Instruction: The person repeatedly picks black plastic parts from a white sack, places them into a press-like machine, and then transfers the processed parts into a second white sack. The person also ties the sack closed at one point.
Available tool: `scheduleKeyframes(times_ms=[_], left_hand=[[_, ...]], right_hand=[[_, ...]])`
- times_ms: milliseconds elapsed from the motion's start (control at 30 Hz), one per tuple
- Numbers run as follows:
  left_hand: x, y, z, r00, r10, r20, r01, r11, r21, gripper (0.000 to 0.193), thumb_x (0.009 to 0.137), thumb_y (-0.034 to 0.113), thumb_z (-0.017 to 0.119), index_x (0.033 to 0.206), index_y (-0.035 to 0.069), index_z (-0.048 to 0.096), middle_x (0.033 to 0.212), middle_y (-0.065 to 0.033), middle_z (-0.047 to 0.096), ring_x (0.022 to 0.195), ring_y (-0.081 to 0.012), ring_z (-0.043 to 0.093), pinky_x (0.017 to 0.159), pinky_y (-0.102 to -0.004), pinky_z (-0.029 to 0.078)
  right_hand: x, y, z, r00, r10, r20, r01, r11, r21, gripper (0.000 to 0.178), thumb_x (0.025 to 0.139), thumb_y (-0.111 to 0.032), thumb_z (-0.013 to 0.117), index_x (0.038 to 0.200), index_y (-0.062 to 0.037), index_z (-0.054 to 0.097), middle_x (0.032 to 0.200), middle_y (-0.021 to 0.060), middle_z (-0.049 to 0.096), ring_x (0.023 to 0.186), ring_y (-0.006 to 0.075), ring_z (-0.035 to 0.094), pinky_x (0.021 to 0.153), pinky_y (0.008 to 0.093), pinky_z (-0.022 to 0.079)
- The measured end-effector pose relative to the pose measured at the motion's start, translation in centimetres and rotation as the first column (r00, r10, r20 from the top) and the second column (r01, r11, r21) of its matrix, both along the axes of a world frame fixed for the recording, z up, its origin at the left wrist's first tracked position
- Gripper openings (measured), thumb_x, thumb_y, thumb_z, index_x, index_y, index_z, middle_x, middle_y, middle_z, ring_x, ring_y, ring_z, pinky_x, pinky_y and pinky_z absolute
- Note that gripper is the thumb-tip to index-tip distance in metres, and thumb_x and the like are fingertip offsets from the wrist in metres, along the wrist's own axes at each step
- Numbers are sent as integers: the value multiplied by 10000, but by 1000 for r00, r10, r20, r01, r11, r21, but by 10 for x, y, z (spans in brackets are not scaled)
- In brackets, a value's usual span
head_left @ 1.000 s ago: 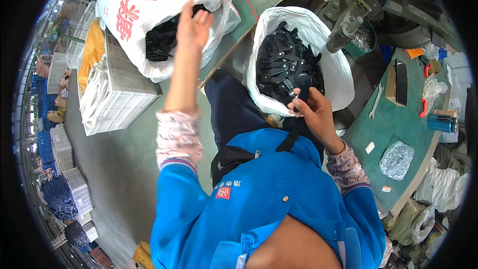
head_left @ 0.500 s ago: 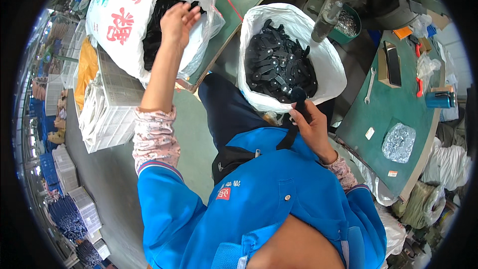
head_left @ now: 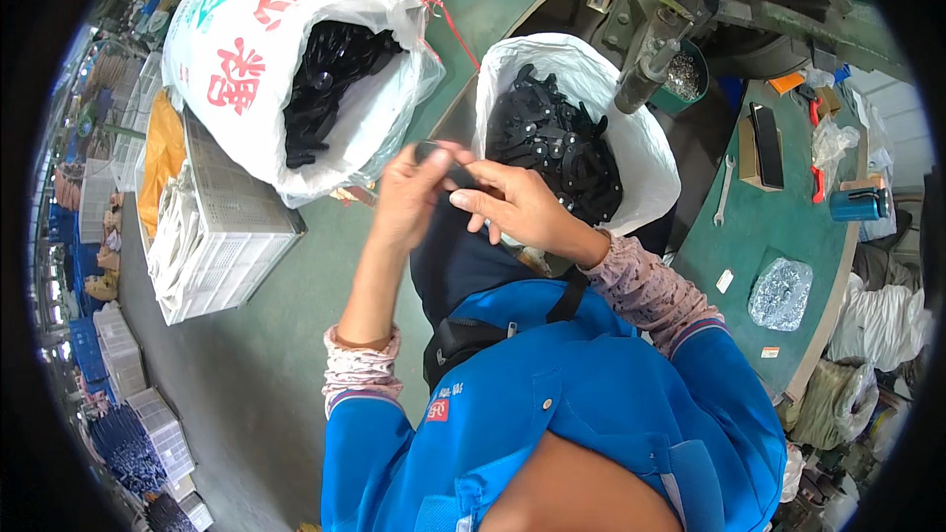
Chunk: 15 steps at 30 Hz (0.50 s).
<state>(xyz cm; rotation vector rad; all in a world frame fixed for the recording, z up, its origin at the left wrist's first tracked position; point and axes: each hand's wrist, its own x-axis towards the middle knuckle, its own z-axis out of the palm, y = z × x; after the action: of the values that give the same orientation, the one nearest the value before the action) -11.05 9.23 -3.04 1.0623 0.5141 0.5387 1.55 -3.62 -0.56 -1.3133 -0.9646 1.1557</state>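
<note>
My two hands meet above my lap, between two white sacks of black parts. Closed fingers of my left hand (head_left: 409, 199) grip a small black piece (head_left: 426, 150) whose rounded end sticks out at the top. My right hand (head_left: 522, 202) reaches in from the right, its fingers closed on a black part (head_left: 460, 175) that touches or lies against the left hand. Blur and fingers hide most of both pieces. In the right sack (head_left: 645, 172) lies a heap of black hinged-looking parts (head_left: 557, 148) with silver rivets. Black flat pieces (head_left: 335, 74) fill the mouth of the left sack (head_left: 232, 49).
A metal machine post (head_left: 645, 79) rises at the right sack's far edge, next to a green bin of small metal pieces (head_left: 687, 77). On the green bench at right lie a wrench (head_left: 724, 192), a phone (head_left: 769, 148) and a blue cup (head_left: 859, 202). White crates (head_left: 232, 256) stand left.
My left hand has come out of the left sack toward me with a black piece. My right hand has moved left from the right sack's near rim to meet it.
</note>
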Motion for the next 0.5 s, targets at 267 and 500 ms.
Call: scheduleKeyframes(times_ms=[267,500], left_hand=[[-36,124,1,610,781,-133,138,60,989,652,826,235,697,1335,-11,371,1189,-228,572,1039,-343,586,818,-381,477],[74,79,-16,962,270,30,-242,804,543,399,912,39,546,1280,-48,420,1279,-214,500,1053,-263,603,766,-327,558]], right_hand=[[134,-64,3,754,-593,283,605,794,53,202,925,-191,557,947,-15,653,751,41,639,589,88,605,480,200,430],[325,-9,-6,127,-445,887,597,748,290,324,854,-315,595,1067,-78,651,990,144,675,922,326,635,766,391,487]])
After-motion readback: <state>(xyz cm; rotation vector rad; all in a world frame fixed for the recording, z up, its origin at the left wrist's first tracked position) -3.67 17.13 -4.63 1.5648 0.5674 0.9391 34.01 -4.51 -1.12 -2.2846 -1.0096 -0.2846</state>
